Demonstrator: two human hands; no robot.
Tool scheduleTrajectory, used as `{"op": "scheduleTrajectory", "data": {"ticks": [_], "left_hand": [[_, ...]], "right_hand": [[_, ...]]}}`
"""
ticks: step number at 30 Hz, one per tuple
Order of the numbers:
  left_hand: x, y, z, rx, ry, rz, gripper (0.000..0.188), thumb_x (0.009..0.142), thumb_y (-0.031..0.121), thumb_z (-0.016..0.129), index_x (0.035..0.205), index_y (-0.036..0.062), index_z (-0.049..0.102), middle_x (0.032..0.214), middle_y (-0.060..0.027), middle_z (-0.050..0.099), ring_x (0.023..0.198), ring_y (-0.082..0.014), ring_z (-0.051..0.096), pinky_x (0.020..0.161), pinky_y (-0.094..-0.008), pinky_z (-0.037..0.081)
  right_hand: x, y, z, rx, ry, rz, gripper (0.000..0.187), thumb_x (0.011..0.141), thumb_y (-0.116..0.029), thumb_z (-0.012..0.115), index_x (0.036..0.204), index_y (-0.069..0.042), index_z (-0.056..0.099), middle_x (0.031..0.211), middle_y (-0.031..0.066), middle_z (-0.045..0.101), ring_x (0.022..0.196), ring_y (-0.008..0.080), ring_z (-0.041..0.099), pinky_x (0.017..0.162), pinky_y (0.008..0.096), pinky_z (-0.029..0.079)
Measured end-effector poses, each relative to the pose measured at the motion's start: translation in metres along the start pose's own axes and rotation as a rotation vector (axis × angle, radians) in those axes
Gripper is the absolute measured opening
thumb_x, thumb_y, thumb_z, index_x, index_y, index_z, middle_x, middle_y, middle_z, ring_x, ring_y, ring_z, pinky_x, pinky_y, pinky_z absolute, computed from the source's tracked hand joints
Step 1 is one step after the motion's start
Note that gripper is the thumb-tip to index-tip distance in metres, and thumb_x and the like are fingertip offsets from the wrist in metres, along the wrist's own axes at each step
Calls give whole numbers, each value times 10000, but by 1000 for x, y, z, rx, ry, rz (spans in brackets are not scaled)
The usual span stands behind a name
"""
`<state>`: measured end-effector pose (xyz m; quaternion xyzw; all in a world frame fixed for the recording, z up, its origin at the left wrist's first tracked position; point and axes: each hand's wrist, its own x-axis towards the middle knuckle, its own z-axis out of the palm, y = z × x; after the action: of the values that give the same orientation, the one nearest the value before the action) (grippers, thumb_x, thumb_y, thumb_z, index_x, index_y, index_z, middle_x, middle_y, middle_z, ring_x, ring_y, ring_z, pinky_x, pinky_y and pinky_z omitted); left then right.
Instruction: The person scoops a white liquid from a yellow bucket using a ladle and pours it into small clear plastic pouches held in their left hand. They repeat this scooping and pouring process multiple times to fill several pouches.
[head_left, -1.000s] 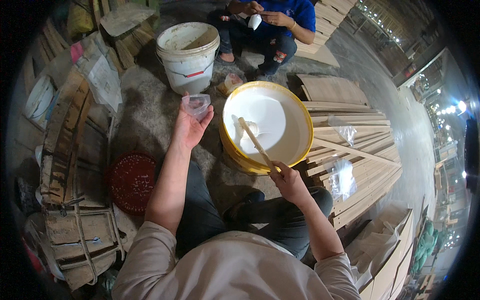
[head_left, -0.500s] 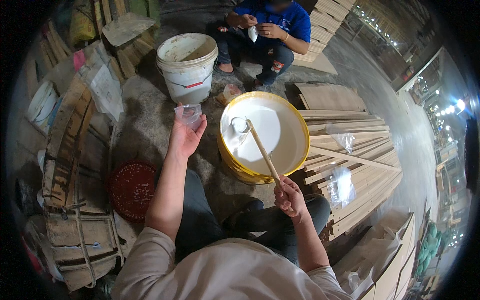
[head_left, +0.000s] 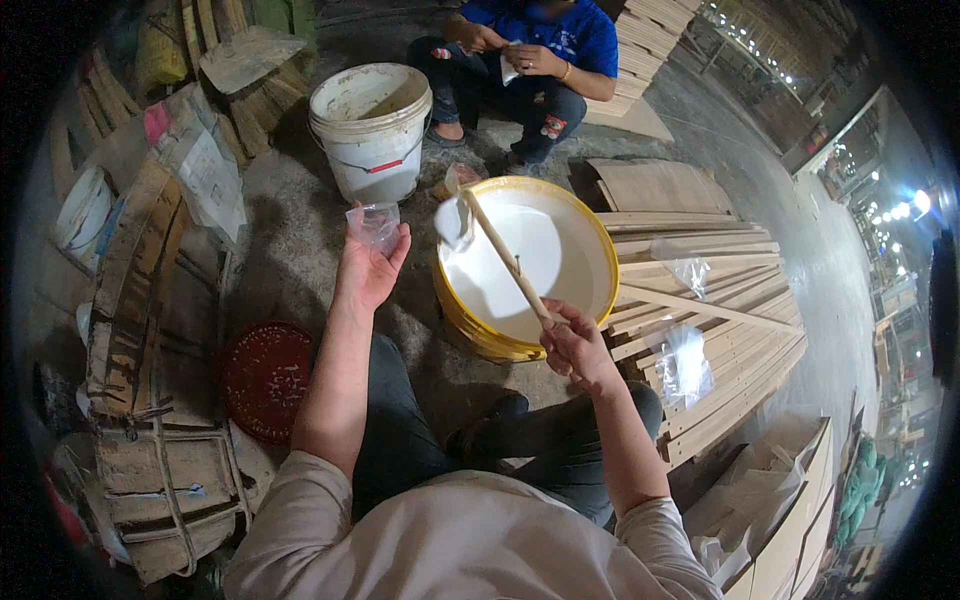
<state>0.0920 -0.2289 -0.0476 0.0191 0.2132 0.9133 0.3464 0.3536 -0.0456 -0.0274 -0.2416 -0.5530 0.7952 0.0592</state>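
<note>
Left hand point(head_left: 372, 268): fingers curled, thumb apart, holding small clear plastic bag point(head_left: 374, 230), left of round yellow plastic bucket point(head_left: 462, 318) | Right hand point(head_left: 576, 348): fingers clamped on long pale wooden-handled ladle point(head_left: 508, 259); white-coated cup point(head_left: 455, 222) at bucket's left rim; smooth white liquid point(head_left: 550, 240) inside | Weathered wooden boards point(head_left: 125, 330), left: dark marks, illegible

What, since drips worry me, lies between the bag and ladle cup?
An open gap over concrete floor separates the plastic bag from ladle cup, in the head view.
</note>
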Motion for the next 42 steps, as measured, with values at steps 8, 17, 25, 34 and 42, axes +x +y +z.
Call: {"op": "scheduleTrajectory", "data": {"ticks": [8,17,25,34,42], "left_hand": [[0,5,-3,-39,27,36,385,827,388,596,1006,56,520,920,-62,587,840,-213,602,776,-318,540],[2,5,-2,-28,117,76,411,814,394,610,977,22,548,909,-84,605,849,-216,608,775,-309,537],[0,9,-3,-65,108,118,407,821,384,606,963,5,561,881,-92,611,843,-222,610,781,-311,534],[0,13,-7,-59,137,113,429,807,409,613,1038,59,520,955,-66,592,860,-209,601,792,-312,532],[0,15,-8,-82,137,100,434,797,420,621,1032,67,527,948,-66,589,870,-211,595,801,-311,527]], "right_hand": [[-33,35,24,84,132,-101,264,900,-102,473,1162,-77,463,618,29,475,369,74,354,330,194,279],[-50,84,70,18,187,-111,286,908,-98,472,1188,-68,419,581,-9,434,377,61,363,339,198,292],[-52,77,80,104,154,-89,289,920,-132,464,1192,-50,412,574,-7,436,389,64,384,342,206,314],[-49,43,81,352,151,-86,197,914,-138,459,1110,-115,468,646,28,450,370,73,312,325,193,269],[-38,44,81,373,101,-72,159,927,-139,439,1082,-117,467,651,29,437,361,76,312,323,191,264]]}}
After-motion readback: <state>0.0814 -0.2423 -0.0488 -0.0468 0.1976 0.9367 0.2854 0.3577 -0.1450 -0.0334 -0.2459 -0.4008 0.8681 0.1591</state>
